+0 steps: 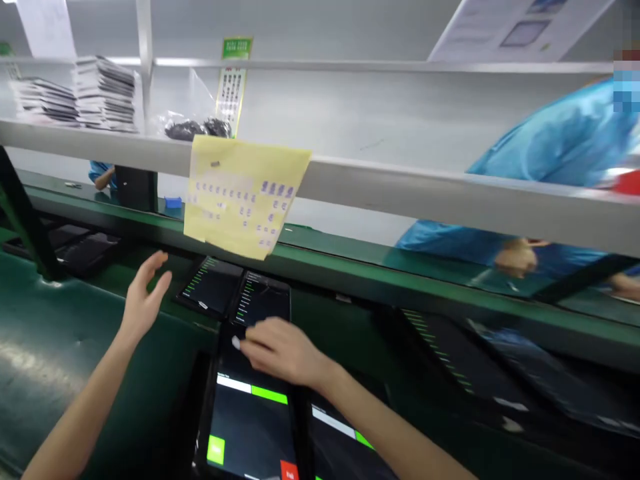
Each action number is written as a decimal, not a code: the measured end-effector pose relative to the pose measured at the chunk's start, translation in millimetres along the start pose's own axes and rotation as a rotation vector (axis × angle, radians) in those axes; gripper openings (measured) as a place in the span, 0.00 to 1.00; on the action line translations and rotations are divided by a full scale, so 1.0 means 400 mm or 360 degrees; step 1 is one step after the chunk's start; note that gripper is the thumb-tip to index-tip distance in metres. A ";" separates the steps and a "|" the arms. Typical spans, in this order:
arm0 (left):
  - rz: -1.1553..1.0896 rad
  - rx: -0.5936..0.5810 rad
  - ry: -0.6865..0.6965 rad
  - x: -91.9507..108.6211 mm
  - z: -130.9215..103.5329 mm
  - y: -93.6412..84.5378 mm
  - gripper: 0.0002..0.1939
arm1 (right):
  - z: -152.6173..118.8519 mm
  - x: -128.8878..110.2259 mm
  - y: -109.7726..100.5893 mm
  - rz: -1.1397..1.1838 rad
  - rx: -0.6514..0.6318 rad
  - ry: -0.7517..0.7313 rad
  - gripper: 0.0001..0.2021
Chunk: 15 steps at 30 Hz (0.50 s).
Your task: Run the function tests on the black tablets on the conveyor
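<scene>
While the left hand (pixel 145 293) hangs open, the right hand (pixel 283 350) — its grip I can't tell — overlaps the lower-centre tablet (pixel 250 423), seemingly unfinished; two tablets (pixel 217 285) beyond look done.

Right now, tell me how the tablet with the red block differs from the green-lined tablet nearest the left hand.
The red-block tablet also shows a white-and-green bar; the green-lined tablet shows a column of lines down its left side. The red-block tablet runs off the picture's bottom edge; the green-lined tablet lies farther back. Both screens are dark, with some green.
</scene>
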State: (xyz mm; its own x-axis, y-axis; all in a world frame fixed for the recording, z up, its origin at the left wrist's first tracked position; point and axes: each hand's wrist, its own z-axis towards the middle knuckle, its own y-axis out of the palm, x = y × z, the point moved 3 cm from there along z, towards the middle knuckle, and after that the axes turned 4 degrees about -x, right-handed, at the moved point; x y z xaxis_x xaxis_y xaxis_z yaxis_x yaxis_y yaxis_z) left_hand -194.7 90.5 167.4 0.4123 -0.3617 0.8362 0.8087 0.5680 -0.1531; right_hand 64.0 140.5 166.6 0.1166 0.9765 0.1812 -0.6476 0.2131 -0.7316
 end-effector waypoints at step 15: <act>0.0845 -0.0984 -0.0273 -0.112 -0.444 0.071 0.20 | -0.343 -0.070 0.094 0.0365 -0.0679 -0.0199 0.08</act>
State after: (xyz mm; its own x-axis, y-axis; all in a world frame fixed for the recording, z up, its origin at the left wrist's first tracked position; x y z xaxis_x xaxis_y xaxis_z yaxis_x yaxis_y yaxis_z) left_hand -115.7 -8.2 32.0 0.7747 -0.0140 0.6322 0.6299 0.1049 -0.7696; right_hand 139.7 125.5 44.0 -0.1007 0.9940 0.0426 -0.2775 0.0131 -0.9606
